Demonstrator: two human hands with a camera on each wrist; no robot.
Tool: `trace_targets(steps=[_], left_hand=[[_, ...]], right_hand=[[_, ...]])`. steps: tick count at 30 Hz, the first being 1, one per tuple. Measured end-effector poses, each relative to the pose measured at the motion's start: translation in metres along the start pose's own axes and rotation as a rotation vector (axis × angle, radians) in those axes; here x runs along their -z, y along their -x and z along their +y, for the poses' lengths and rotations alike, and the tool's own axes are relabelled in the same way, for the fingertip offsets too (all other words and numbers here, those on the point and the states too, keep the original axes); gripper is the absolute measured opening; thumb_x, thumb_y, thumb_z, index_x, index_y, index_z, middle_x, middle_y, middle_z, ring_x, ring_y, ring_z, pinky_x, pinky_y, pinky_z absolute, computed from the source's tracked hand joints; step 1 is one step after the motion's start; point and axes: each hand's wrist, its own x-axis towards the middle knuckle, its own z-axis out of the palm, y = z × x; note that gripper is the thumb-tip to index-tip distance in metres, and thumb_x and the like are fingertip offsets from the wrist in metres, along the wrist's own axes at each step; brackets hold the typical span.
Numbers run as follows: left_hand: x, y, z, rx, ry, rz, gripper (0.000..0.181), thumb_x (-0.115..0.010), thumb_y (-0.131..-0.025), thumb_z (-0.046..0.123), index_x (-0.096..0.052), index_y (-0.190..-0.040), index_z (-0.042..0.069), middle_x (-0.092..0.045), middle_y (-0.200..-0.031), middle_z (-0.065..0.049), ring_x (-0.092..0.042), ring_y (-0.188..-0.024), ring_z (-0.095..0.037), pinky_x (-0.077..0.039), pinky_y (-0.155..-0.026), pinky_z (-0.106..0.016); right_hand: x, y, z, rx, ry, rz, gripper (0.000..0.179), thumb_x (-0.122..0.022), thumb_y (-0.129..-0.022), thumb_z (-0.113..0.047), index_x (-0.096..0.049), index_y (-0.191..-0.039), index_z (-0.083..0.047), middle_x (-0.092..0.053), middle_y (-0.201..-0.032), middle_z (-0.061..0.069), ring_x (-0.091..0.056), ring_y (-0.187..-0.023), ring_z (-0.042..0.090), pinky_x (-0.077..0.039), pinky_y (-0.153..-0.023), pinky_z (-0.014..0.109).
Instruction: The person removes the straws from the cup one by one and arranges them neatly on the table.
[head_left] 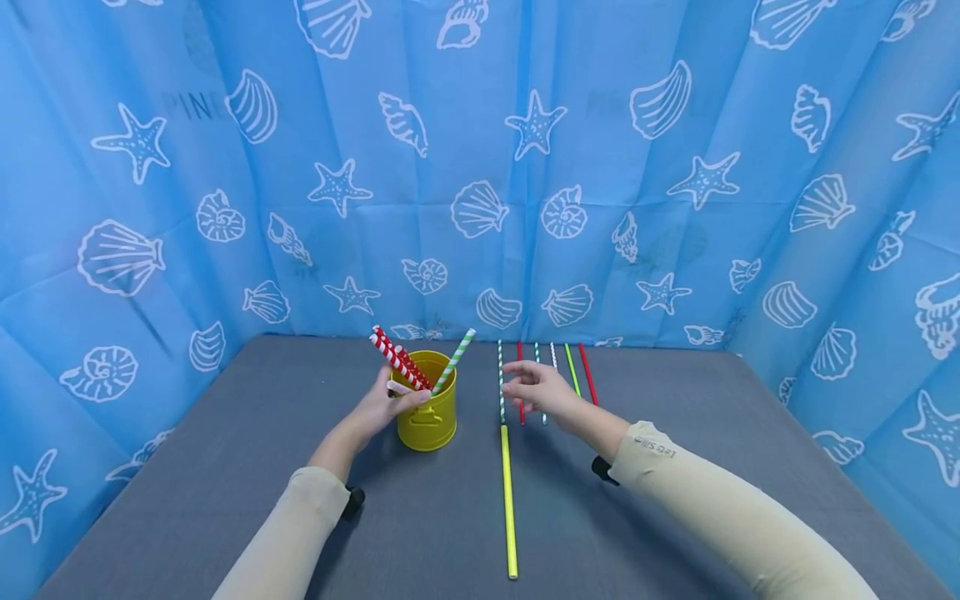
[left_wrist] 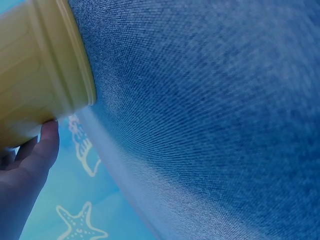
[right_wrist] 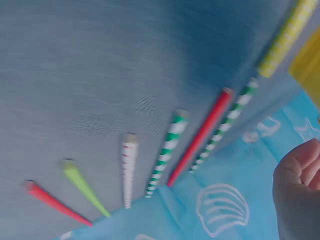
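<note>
A yellow bucket (head_left: 427,421) stands on the table with paper straws leaning in it: red-and-white ones (head_left: 397,358) and a green-and-white striped one (head_left: 453,362). My left hand (head_left: 375,410) grips the bucket's left side, thumb across the front near the rim; the left wrist view shows fingers against the bucket wall (left_wrist: 35,75). Over the row of straws, my right hand (head_left: 546,390) hangs with loosely bent fingers and nothing in them. Its fingertips overlap a green striped straw (head_left: 501,375) and a red straw (head_left: 521,412) in the head view.
Rightward in the row lie another green striped straw (right_wrist: 167,145), a white patterned one (right_wrist: 129,167), a lime green one (right_wrist: 82,185) and a red one (right_wrist: 57,202). A yellow straw (head_left: 509,508) lies nearer the front. Behind the grey table (head_left: 225,500) hangs a blue shell-print curtain (head_left: 420,208).
</note>
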Motion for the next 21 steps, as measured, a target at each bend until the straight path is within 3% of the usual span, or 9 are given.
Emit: trace_targets(steps=[3, 7, 11, 16, 21], left_hand=[[0.0, 0.0, 0.0, 0.002, -0.003, 0.005, 0.097, -0.068, -0.085, 0.048, -0.004, -0.152, 0.019, -0.021, -0.153, -0.021, -0.016, -0.142, -0.041, -0.016, -0.11, -0.065], [-0.001, 0.0, 0.0, -0.012, 0.005, 0.003, 0.093, -0.068, -0.086, 0.046, -0.007, -0.151, 0.017, -0.024, -0.15, -0.021, -0.018, -0.14, -0.041, -0.017, -0.11, -0.064], [-0.001, -0.001, 0.0, -0.018, 0.005, 0.005, 0.093, -0.067, -0.087, 0.046, -0.008, -0.15, 0.016, -0.026, -0.149, -0.021, -0.02, -0.14, -0.04, -0.017, -0.11, -0.063], [-0.002, -0.003, -0.001, -0.012, 0.004, 0.02, 0.094, -0.069, -0.085, 0.047, -0.008, -0.15, 0.018, -0.027, -0.15, -0.02, -0.02, -0.14, -0.039, -0.017, -0.11, -0.063], [-0.002, -0.002, -0.002, -0.021, 0.014, 0.016, 0.09, -0.069, -0.086, 0.045, -0.01, -0.149, 0.015, -0.028, -0.148, -0.02, -0.022, -0.139, -0.039, -0.018, -0.11, -0.063]], right_hand=[[-0.005, -0.005, -0.01, -0.013, -0.045, 0.016, 0.05, -0.062, -0.096, -0.015, -0.046, -0.142, -0.002, -0.064, -0.119, 0.018, -0.064, -0.099, 0.027, -0.052, -0.083, 0.042], [-0.014, -0.011, -0.018, -0.022, -0.122, 0.007, 0.058, -0.06, -0.097, -0.016, -0.037, -0.149, -0.008, -0.058, -0.133, 0.017, -0.055, -0.12, 0.033, -0.049, -0.092, 0.045], [-0.024, -0.017, -0.024, -0.035, -0.2, 0.009, 0.063, -0.06, -0.098, -0.015, -0.03, -0.153, -0.015, -0.054, -0.138, 0.013, -0.049, -0.128, 0.033, -0.045, -0.098, 0.046], [-0.036, -0.025, -0.029, -0.035, -0.294, 0.024, 0.064, -0.06, -0.097, -0.013, -0.03, -0.154, -0.017, -0.052, -0.14, 0.012, -0.042, -0.134, 0.032, -0.032, -0.106, 0.057], [-0.05, -0.033, -0.03, -0.049, -0.347, 0.055, 0.066, -0.061, -0.096, -0.011, -0.029, -0.154, -0.016, -0.05, -0.141, 0.015, -0.044, -0.132, 0.034, -0.031, -0.106, 0.059]])
